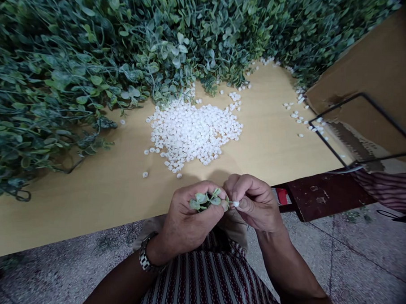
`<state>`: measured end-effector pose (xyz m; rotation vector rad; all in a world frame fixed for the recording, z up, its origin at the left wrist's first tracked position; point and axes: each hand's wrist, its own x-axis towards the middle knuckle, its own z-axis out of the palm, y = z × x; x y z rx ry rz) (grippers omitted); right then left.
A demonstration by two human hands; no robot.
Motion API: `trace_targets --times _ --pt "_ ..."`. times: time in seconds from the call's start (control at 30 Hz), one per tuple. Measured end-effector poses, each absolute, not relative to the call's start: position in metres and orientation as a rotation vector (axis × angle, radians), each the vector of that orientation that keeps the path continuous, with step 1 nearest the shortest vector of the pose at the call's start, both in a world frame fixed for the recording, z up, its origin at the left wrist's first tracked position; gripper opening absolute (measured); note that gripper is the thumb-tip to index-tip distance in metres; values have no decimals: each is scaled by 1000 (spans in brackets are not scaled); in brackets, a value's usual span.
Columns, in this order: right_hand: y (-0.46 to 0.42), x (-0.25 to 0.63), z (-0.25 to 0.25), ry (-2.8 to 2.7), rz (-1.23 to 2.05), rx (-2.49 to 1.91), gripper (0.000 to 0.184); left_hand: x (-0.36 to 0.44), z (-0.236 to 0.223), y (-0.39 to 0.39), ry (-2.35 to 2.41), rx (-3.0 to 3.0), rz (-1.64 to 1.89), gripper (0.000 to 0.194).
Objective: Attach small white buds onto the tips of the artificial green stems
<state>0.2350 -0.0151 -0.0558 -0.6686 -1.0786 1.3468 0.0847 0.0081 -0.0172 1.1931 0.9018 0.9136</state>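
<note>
My left hand (189, 218) is closed around a small green leafy sprig (206, 200), held just off the near edge of the wooden table (86, 200). Close beside it, my right hand (254, 203) pinches a tiny white plastic piece (236, 203) at the sprig's stem end. Both hands hover above my striped garment. A watch sits on my left wrist. On the table ahead lies a heap of several similar white pieces (193, 131).
A large mound of green artificial foliage (75, 65) covers the table's far and left parts. Scattered white pieces (302, 116) lie at the right, by a cardboard box (377, 74) and a black wire frame (361, 132). A dark red bench edge (322, 193) is at right.
</note>
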Motion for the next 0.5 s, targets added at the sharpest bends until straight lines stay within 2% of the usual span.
trace_targets --times 0.27,0.5 --pt "-16 238 -53 -1148 1312 -692 1 81 -19 9 885 1342 912 7" --pt "-17 240 -48 -1288 1256 -732 8 76 -18 11 788 1631 935 12"
